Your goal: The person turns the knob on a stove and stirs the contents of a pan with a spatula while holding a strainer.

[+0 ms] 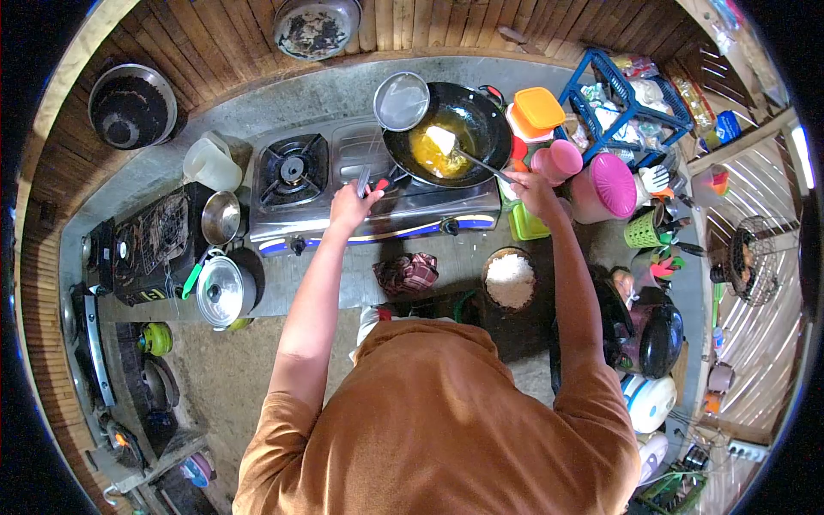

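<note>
- Left hand (pixel 350 206): fingers clenched round wok handle (pixel 384 182).
- Right hand (pixel 534 184): fingers closed on spatula (pixel 481 163) reaching into wok (pixel 491 120).
- White piece (pixel 441 137) on spatula: unidentifiable; fingertips hidden.

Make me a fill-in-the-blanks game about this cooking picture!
1. The left hand grips the wok's ____.
2. The right hand holds a spatula reaching into ____ oil.
3. The bowl nearest the person holds something ____.

Missing words: handle; yellow; white.
</note>
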### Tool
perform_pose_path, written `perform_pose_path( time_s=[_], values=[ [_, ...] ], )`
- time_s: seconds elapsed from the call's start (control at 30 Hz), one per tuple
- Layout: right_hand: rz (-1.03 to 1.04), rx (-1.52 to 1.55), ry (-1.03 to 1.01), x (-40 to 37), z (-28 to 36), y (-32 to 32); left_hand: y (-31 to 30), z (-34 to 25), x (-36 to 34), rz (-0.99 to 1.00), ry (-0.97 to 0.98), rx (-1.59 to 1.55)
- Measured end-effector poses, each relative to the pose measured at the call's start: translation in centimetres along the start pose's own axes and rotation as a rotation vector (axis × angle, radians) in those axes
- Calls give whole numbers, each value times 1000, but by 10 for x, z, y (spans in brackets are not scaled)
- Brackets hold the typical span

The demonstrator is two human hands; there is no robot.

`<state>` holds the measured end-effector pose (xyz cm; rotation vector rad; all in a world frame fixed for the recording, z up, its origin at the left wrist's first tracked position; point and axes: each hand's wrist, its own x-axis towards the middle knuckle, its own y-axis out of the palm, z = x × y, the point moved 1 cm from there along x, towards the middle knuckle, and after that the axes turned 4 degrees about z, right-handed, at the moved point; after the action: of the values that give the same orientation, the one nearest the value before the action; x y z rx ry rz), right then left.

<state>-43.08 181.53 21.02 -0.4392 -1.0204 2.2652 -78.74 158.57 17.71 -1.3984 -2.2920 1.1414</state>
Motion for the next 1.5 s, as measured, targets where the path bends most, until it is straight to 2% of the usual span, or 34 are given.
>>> perform_pose_path(
  time_s=[0.1,0.17,0.27,0.3,0.37,0.5,0.57,0.6,0.67,0.7,0.77,0.87,1.0,1.07,1.13,1.2,1.27,1.3,1.37,1.4,1.47,1.5],
  values=[
    [-55,10,-5,-5,15,-7,-1,-1,-1,10,-10,-23],
    [-244,-202,-32,-8,22,-13,0,0,0,15,-10,-32],
    [-303,-348,5,-5,4,-17,2,4,4,11,-21,0],
    [-302,-349,5,-7,9,-21,3,6,4,0,8,5],
    [-199,-432,201,-12,19,-31,6,11,7,-13,34,9],
    [-118,-483,341,-18,9,-25,7,10,6,-4,33,-8],
    [-220,-572,-138,-17,-28,-8,7,10,7,-9,33,0],
    [-220,-572,-138,-18,-23,-9,7,10,7,-9,22,-3],
    [-48,-316,-79,-19,-3,-8,9,11,8,-8,10,-6],
    [-48,-316,-78,-18,-4,-4,10,11,8,-13,15,4],
    [3,-43,-31,-16,-6,4,12,12,9,-18,21,13],
    [-69,-18,-15,-12,18,-2,12,11,9,-16,9,11],
    [-221,-91,-27,13,0,0,11,10,7,-37,45,39],
    [-318,-270,30,23,-4,-2,10,8,6,-38,48,32],
    [-270,-337,110,31,-1,-2,4,-1,1,29,-46,0],
    [-222,-403,186,35,-3,1,5,-1,2,25,-34,3],
    [-235,-265,50,36,-8,12,5,1,2,20,-25,6],
    [-235,-265,50,38,-11,18,4,-2,0,17,-18,6],
    [-165,-56,20,41,-19,30,3,-5,-2,15,-11,7],
    [-165,-56,20,39,-14,29,3,-5,-2,11,-13,1],
    [-13,231,144,29,-1,27,3,-5,-1,8,-13,-4],
    [-15,232,145,25,-2,26,3,-5,-2,1,-15,-1]
  ],
)
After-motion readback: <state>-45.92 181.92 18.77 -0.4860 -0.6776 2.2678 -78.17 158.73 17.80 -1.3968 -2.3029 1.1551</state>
